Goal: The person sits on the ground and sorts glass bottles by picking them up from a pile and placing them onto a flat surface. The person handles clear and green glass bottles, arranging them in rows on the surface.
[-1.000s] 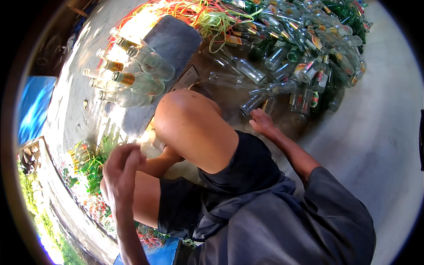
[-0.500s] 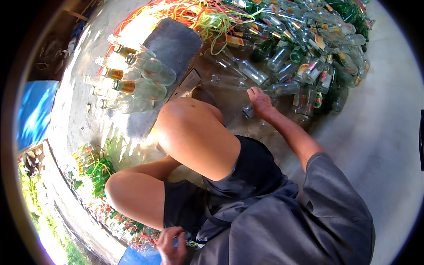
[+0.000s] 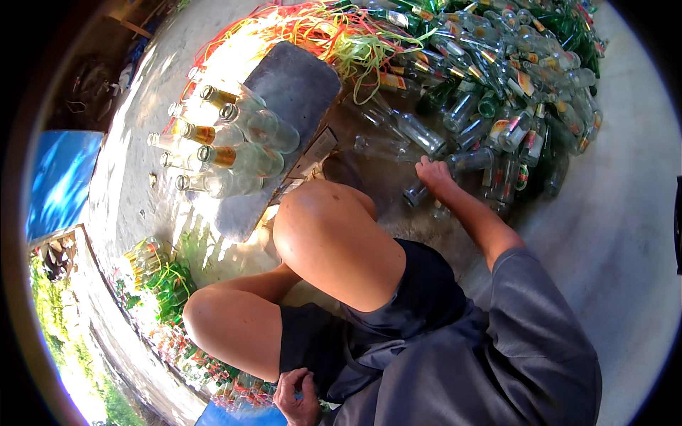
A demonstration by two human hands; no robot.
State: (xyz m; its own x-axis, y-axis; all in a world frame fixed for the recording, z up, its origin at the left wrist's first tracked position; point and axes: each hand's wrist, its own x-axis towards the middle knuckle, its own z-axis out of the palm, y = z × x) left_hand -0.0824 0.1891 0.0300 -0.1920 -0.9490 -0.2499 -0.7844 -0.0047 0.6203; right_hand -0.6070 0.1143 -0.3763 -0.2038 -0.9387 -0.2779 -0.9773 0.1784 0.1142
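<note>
Right now the person is squatting on the concrete floor (image 3: 625,234), bare knees filling the middle of the frame. Out past the upper knee, a little right of centre, the right hand (image 3: 433,176) is reaching into the heap of empty glass bottles (image 3: 497,85) that spreads across the upper right; its fingers are curled down over a clear bottle (image 3: 418,192) lying on its side at the near edge of the heap, though I cannot tell whether the grip is fully closed. Far from it, at the bottom edge of the frame, the left hand (image 3: 298,397) rests against the dark shorts (image 3: 419,312) with its fingers folded loosely, holding nothing that I can make out. In the upper left, a neat stack of clear bottles with golden neck labels (image 3: 227,149) lies on a grey slab (image 3: 291,106), and tangled red and green plastic straps (image 3: 320,28) sit behind it along the top
</note>
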